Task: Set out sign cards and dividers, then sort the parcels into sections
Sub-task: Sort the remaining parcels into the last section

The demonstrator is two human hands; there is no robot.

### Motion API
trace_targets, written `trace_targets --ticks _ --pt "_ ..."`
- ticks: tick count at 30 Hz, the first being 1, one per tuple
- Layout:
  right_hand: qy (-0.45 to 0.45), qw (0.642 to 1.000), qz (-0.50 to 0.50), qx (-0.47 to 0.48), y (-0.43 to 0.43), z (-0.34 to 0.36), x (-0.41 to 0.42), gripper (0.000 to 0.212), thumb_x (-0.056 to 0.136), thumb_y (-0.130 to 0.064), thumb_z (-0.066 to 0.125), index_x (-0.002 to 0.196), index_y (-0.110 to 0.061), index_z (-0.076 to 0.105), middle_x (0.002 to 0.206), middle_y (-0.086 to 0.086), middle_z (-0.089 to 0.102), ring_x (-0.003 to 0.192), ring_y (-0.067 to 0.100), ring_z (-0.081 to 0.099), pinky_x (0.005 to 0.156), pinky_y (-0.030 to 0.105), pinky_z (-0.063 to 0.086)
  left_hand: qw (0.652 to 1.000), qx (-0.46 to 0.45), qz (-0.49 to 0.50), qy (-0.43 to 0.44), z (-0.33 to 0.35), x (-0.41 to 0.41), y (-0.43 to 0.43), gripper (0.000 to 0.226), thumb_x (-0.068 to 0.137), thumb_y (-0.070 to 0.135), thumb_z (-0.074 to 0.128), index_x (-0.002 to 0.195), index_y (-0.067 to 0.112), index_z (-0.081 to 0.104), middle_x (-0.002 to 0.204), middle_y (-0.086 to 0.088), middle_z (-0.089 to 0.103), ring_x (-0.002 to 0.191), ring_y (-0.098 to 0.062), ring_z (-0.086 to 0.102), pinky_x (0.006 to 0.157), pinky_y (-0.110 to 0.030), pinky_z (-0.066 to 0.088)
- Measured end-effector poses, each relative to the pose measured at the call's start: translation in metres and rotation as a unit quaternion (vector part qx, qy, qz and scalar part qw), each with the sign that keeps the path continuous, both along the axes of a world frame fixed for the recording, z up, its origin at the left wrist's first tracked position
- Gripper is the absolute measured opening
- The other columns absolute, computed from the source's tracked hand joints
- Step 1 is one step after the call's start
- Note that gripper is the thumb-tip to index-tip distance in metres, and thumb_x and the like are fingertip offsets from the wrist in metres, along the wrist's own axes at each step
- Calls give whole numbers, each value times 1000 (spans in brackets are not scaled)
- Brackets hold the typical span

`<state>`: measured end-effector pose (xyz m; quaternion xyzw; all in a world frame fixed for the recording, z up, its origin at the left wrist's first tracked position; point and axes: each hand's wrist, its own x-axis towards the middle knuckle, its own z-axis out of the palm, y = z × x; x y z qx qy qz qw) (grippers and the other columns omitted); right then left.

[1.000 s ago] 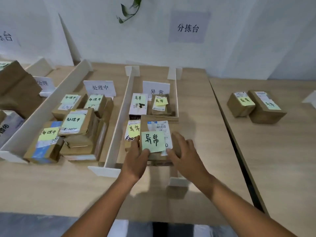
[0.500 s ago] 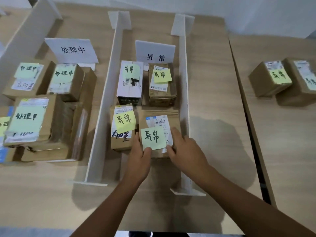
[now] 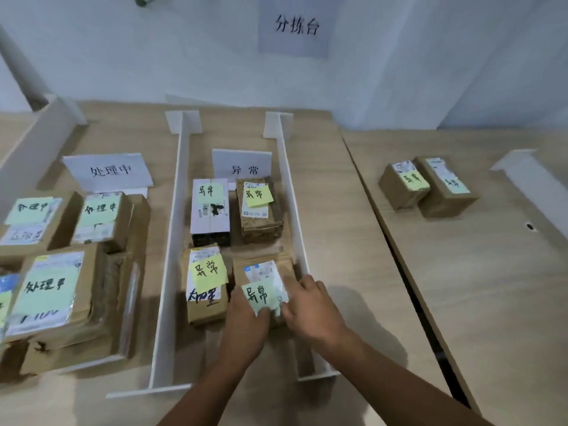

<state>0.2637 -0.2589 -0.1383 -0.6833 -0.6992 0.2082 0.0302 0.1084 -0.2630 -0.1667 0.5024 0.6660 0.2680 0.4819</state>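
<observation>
Head view: I see both on one parcel.
Left grip: clamped, parcel's 7 o'clock.
Right grip: clamped, 5 o'clock.

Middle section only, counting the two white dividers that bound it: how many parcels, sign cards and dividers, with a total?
Parcels: 4
Sign cards: 1
Dividers: 2
Total: 7
</observation>
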Motion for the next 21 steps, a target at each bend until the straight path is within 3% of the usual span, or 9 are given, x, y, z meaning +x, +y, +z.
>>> trace_targets --ticks 3,6,10,13,16,21 --pt "19 996 -26 82 -6 53 38 54 95 -45 53 145 -25 48 128 5 54 118 28 51 98 40 46 994 89 -52 34 51 13 23 59 93 21 64 147 22 40 149 -1 46 130 -21 46 97 -32 39" --pt "-10 987 -47 156 -15 105 100 57 98 -50 55 149 -25 47 137 0 54 126 21 49 104 36 42 963 211 -161 44 102 40 50 73 95 36 66 159 27 33 168 6 22 154 -13 18 124 -42 21" --pt "-10 975 -93 202 -25 164 185 62 97 -52 57 152 -25 43 150 -2 47 139 15 40 114 32 35 934 287 -207 47 152 92 68 78 96 56 58 161 31 25 170 5 14 157 -14 7 127 -43 11" --pt "-24 967 -112 229 -30 186 238 61 97 -54 56 151 -28 44 151 -2 47 140 17 40 114 39 37 924 315 -210 50 169 135 70 83 93 65 53 161 26 25 170 0 17 156 -15 9 126 -39 11" --pt "-15 962 -118 245 -33 188 281 59 96 -54 55 148 -29 46 148 -5 49 139 16 41 112 37 38 924 311 -219 48 173 176 71 98 81 81 40 161 27 24 170 2 14 157 -15 6 127 -41 11" --pt "15 963 -121 241 -24 173 371 60 96 -56 53 150 -32 42 152 -7 45 140 11 38 112 29 36 928 317 -187 56 168 273 90 92 83 77 48 159 29 28 170 9 2 156 -12 3 124 -39 16"
